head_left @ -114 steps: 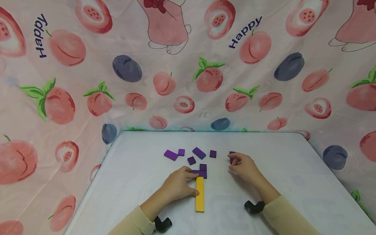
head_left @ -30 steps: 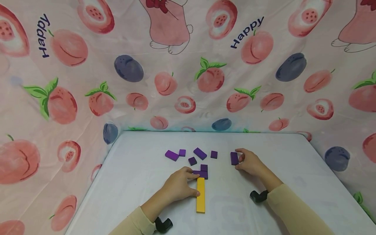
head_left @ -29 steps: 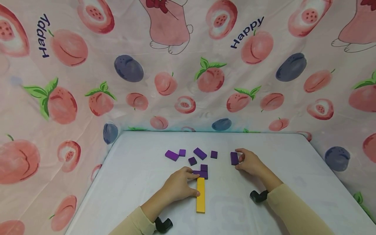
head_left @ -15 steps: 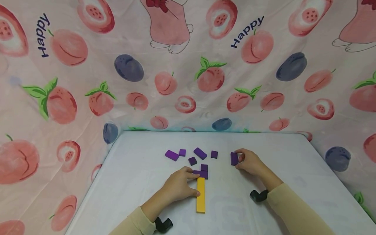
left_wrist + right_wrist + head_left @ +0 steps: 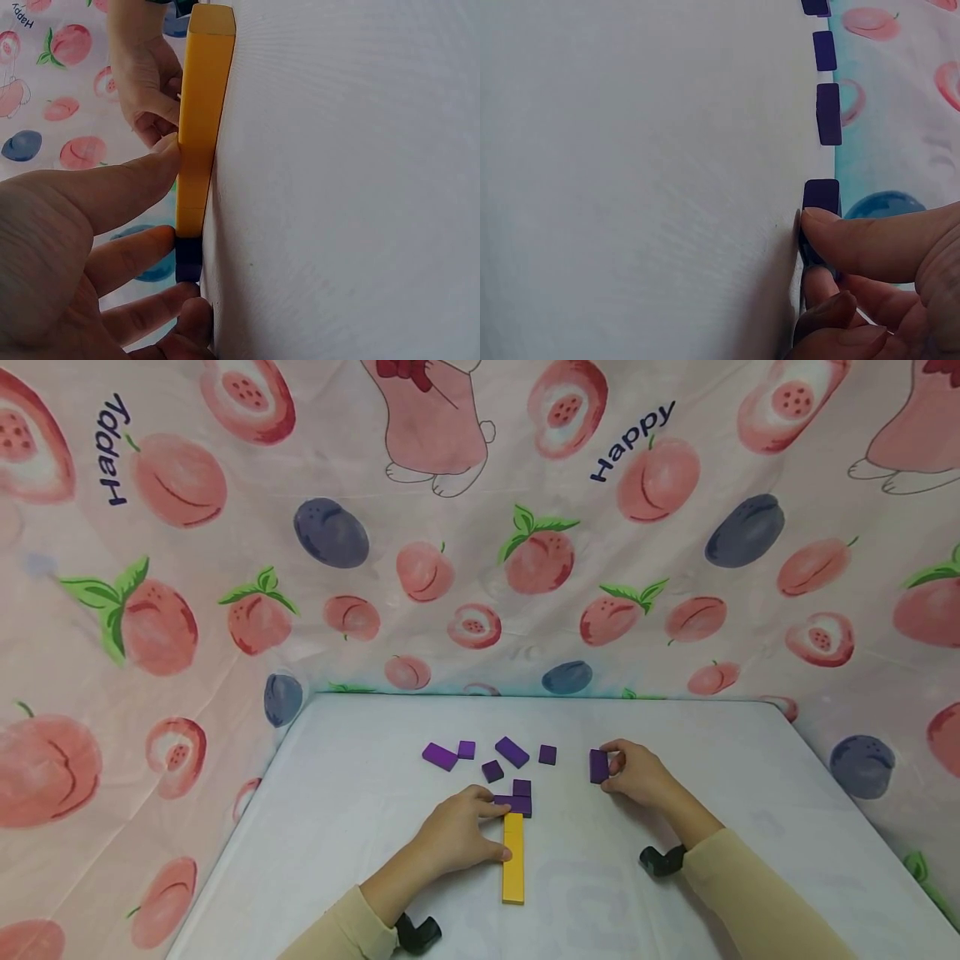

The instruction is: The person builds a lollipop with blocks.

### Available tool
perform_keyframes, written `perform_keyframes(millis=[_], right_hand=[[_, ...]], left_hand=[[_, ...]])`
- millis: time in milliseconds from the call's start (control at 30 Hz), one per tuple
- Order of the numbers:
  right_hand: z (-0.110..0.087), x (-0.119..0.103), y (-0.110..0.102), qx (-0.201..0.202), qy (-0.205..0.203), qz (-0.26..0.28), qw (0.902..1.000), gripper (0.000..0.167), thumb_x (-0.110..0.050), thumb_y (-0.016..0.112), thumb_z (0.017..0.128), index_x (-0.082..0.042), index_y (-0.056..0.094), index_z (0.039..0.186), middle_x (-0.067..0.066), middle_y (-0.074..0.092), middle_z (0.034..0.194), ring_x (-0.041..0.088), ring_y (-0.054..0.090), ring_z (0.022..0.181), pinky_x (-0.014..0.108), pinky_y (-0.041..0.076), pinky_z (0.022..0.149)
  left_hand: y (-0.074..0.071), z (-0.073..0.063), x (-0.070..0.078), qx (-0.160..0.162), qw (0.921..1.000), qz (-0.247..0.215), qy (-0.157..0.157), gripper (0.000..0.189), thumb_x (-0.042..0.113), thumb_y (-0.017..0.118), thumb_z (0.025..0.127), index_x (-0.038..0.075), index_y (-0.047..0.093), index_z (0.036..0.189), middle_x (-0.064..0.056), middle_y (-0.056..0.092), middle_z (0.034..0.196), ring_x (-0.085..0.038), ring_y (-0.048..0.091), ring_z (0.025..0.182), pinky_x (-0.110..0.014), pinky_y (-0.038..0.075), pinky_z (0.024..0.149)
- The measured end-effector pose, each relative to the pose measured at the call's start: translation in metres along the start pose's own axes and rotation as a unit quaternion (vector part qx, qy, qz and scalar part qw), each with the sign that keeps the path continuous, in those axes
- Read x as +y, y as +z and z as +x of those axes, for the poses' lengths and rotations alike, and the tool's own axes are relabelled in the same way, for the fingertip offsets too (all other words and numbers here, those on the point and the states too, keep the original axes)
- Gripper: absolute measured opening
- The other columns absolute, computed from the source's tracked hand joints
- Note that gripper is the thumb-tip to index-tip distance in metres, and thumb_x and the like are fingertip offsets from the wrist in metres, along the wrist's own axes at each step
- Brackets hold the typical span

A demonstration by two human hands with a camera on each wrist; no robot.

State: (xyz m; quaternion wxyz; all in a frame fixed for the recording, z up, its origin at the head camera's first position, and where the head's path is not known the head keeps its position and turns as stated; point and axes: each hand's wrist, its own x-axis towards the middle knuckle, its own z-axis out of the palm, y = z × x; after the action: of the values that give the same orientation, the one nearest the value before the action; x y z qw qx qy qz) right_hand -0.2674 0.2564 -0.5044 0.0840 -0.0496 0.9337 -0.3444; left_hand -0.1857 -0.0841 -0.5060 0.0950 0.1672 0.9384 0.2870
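My left hand (image 5: 457,835) rests at the column in the middle of the table. Its thumb touches a long yellow block (image 5: 513,872) and its index finger touches a purple rectangular block (image 5: 520,807) set crosswise at the far end. A purple cube (image 5: 522,787) lies against that block's far side. In the left wrist view a seam crosses the yellow block (image 5: 202,112) near the purple end. At the right, my right hand (image 5: 637,772) pinches another purple rectangular block (image 5: 597,766) by its ends; the right wrist view shows the thumb on this block (image 5: 822,193).
Loose purple pieces lie beyond the column: a tilted block (image 5: 439,757), a cube (image 5: 467,750), a turned cube (image 5: 492,771), a slanted block (image 5: 512,752) and another cube (image 5: 547,754). A fruit-print cloth (image 5: 480,568) hangs behind the white table (image 5: 360,793).
Since the earliest frame, my right hand has shifted slightly right, and its purple block shows more fully. Over the last second both hands have stayed still.
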Motion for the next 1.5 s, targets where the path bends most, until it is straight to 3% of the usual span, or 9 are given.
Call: perform_keyframes(millis=[500, 1500], right_hand=[[0.002, -0.001, 0.002, 0.0, 0.006, 0.003, 1.0, 0.07, -0.007, 0.088, 0.082, 0.004, 0.056, 0.143, 0.008, 0.06, 0.097, 0.023, 0.056, 0.089, 0.033, 0.045, 0.074], [0.0, -0.018, 0.012, -0.004, 0.012, 0.019, 0.9997, 0.071, -0.004, 0.089, 0.079, 0.001, 0.058, 0.142, 0.008, 0.061, 0.099, 0.023, 0.057, 0.09, 0.034, 0.045, 0.075]], left_hand=[[0.001, 0.001, 0.0, -0.002, 0.9999, -0.001, -0.014, 0.067, 0.047, 0.097, 0.076, 0.033, 0.075, 0.137, -0.002, 0.066, 0.146, -0.033, 0.063, 0.134, -0.056, 0.052, 0.112], [-0.003, 0.0, 0.004, -0.001, 1.0, 0.001, -0.006, 0.068, 0.047, 0.098, 0.075, 0.031, 0.075, 0.137, -0.004, 0.066, 0.145, -0.034, 0.064, 0.133, -0.056, 0.053, 0.111]])
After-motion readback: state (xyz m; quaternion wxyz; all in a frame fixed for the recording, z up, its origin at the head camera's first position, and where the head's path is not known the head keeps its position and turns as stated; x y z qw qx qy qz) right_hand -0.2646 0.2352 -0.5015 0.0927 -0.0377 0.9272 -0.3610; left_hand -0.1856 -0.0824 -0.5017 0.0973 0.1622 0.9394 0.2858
